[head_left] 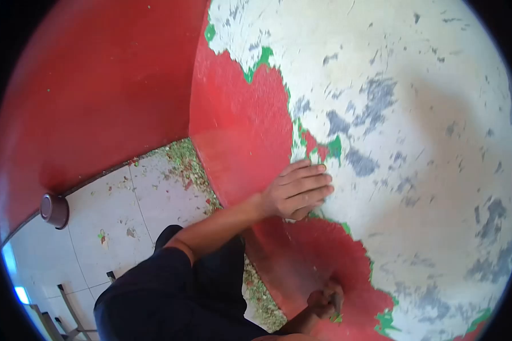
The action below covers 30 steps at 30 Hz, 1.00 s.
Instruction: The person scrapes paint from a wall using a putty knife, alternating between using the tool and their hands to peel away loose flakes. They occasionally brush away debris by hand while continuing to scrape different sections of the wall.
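Note:
My left hand (299, 190) lies flat against the wall, its back toward me and the fingers stretched out side by side. It covers part of the ragged border between the red paint (244, 113) and the bare whitish surface (426, 142). Lower down, my right hand (326, 300) is closed in front of the red paint. Whatever it grips is hidden by the fingers and shadow. A small green flake (337, 319) shows beside it. Green paint edges (334, 149) and grey patches (376, 102) mark the stripped area.
Another red wall (108, 85) meets this one at a corner. Paint chips (186, 162) lie along the base of the wall on the pale tiled floor (105, 210). A brown pot-like container (54, 211) stands by the far wall. Dark metal legs (71, 310) show at lower left.

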{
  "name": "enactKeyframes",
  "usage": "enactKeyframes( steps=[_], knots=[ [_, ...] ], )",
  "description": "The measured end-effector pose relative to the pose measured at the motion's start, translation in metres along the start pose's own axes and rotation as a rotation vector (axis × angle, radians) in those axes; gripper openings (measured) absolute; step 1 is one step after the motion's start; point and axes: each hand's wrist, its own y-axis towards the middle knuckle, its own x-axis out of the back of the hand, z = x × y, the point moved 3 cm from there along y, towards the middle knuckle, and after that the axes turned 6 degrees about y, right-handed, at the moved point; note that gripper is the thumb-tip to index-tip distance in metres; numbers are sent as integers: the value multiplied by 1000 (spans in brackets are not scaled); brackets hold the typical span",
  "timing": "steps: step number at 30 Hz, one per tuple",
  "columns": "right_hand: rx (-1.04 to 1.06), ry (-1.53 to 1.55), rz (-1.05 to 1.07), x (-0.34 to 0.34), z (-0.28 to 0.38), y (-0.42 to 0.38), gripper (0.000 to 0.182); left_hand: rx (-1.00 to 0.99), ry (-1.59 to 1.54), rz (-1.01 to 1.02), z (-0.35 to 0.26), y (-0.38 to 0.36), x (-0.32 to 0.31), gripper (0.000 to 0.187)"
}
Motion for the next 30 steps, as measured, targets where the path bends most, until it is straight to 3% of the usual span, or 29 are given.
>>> enactKeyframes(
  steps=[2,4,6,9,10,12,13,15,16,18,19,21,24,25,27,29,30],
  knots=[
    [-105,-18,107,-9,16,28,46,-215,99,141,41,15,1,41],
    [-141,-10,127,-16,23,42,45,17,248,216,98,34,7,58],
    [-130,10,114,-24,24,50,44,655,112,123,135,63,16,72],
    [-109,21,81,-29,24,55,42,689,111,-6,115,56,1,81],
    [-106,19,71,-31,25,56,42,554,221,118,86,46,-4,80],
    [-94,17,41,-34,27,56,41,325,129,1397,13,44,1,71],
    [-89,18,26,-34,28,55,40,-268,38,823,3,23,-11,66],
    [-78,6,-15,-36,31,54,39,-551,-341,634,9,-36,-29,67],
    [-71,-1,-34,-39,33,54,39,-300,-596,1078,36,-30,-33,72],
    [-85,-20,-74,-39,37,55,38,110,-234,1624,78,46,0,77],
    [-116,-36,-96,-41,40,56,37,236,368,1630,97,111,34,76],
    [-257,-86,-132,-35,39,53,31,439,95,4,152,74,18,74],
    [-336,-201,-145,-20,46,53,34,139,37,160,106,69,11,71],
    [-363,-200,-181,-12,47,51,34,-102,44,365,83,54,5,69],
    [-420,-208,-296,4,61,48,32,-703,35,476,35,12,-3,68],
    [-477,-228,-450,14,83,49,30,-1070,-44,423,27,1,-5,68],
    [-482,-199,-454,25,91,38,32,-1092,-94,473,49,7,-8,67]
  ],
)
